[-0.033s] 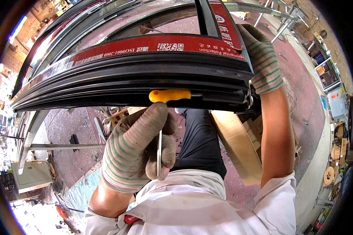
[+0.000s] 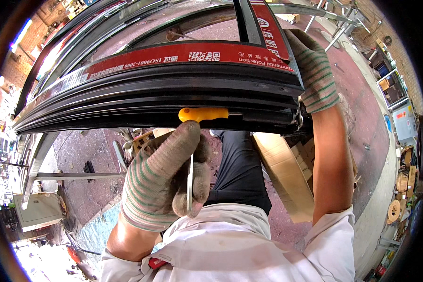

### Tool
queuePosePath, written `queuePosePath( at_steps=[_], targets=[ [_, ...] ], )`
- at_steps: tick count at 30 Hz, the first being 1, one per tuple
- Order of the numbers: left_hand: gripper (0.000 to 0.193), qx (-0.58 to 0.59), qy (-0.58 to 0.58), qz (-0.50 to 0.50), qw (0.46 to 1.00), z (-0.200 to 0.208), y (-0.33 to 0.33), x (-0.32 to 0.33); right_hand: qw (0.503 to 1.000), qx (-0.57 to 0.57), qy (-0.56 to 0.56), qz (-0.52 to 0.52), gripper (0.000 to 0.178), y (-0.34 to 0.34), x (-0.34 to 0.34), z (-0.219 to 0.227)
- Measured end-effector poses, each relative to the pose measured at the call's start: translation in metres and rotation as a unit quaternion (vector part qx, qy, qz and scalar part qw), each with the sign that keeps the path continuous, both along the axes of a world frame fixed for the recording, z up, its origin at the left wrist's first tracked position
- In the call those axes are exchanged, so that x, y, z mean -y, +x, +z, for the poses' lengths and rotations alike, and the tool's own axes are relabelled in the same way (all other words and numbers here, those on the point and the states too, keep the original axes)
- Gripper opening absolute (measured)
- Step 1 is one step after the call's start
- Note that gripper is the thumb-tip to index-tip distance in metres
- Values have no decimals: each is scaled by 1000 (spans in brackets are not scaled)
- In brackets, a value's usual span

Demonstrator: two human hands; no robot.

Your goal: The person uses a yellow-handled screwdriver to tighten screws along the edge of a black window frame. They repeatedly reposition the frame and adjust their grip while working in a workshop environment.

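Observation:
My left hand (image 2: 162, 176), in a grey glove with green stripes, is closed round the thin metal shaft of a yellow-handled T-handle hex key (image 2: 204, 113). My thumb tip presses against the underside of the handle. The key's short end points right along the lower side of a black window frame (image 2: 150, 87) covered in part by red film. At the frame's right corner, my gloved right hand (image 2: 318, 73) grips the outer edge; its fingertips are hidden behind the frame. A small metal fitting (image 2: 298, 115) shows at the end of the frame, near my right wrist.
Below the frame, an open cardboard box (image 2: 284, 176) stands on the floor beside my legs. More metal frames (image 2: 96, 40) lie beyond this one. A metal stand bar (image 2: 80, 176) crosses at left, near a pale metal box (image 2: 40, 211). Clutter lines the right wall.
My left thumb and fingers have shifted very slightly on the hex key. My right hand and the frame stay where they were.

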State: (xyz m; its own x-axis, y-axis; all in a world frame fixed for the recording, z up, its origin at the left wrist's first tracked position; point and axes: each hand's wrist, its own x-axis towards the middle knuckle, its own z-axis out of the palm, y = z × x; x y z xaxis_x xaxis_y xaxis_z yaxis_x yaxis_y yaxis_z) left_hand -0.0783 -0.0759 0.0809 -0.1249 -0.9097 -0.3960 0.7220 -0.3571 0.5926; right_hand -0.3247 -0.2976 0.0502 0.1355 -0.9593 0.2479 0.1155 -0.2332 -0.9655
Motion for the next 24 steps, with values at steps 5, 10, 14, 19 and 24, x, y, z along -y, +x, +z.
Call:
queuePosePath(
  at_steps=[5,10,14,19,24],
  targets=[
    [40,-157,-96,-58,981,-21,9,3,1000,19,19,5,36,9,-10,6],
    [39,-216,-128,-51,967,-25,10,5,999,31,1,44,31,3,-2,1],
    [34,-189,-79,-14,979,-17,7,3,999,-7,10,49,30,7,-8,10],
    [18,-138,-35,12,990,-5,0,5,999,-9,8,38,32,9,-11,11],
    [24,-123,-83,13,989,-10,0,5,999,-4,-2,37,34,3,-5,3]
  ],
)
